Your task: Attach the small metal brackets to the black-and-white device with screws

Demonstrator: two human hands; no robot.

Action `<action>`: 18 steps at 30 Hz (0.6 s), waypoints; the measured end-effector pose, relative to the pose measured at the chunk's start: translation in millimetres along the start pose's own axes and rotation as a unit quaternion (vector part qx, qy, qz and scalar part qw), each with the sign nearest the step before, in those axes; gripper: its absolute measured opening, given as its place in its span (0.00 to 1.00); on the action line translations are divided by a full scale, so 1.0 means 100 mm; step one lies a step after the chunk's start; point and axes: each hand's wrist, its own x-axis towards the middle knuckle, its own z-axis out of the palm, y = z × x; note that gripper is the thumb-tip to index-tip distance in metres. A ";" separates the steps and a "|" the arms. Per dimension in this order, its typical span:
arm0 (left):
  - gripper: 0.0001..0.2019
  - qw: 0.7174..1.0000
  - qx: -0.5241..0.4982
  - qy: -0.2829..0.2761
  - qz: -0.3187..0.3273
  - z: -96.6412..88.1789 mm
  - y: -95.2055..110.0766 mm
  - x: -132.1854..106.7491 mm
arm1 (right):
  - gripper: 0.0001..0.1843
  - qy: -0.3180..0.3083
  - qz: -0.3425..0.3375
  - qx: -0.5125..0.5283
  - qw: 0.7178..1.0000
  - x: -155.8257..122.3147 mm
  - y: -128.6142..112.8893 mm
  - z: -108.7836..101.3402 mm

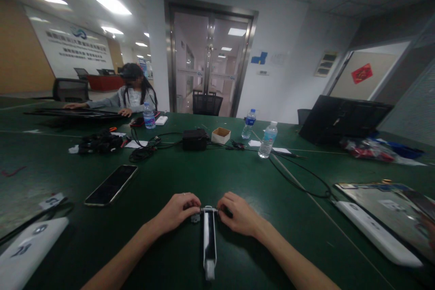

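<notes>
A long, narrow white-framed piece with a dark centre lies lengthwise on the green table in front of me. A thin metal-looking crosspiece sits at its far end. My left hand pinches the crosspiece at its left end, thumb and fingers together. On the right end, the curled fingers of my right hand close in the same way. Beneath my left fingertips is a small greyish part, too blurred to name. The white tab of the narrow piece points toward me.
A smartphone lies to the left. Ahead are a black box, a small open carton, cables and water bottles. White bars flank both sides. Across the table sits another person with a dark panel.
</notes>
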 end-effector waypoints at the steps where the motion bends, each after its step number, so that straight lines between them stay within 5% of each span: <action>1: 0.10 1.000 -0.008 0.001 -0.003 0.00 0.00 0.00 | 0.04 0.002 -0.001 0.000 1.000 0.00 0.01 0.01; 18: 0.10 0.999 -0.024 0.006 0.022 0.01 0.00 0.00 | 0.05 0.004 -0.004 -0.002 1.000 0.01 -0.01 0.00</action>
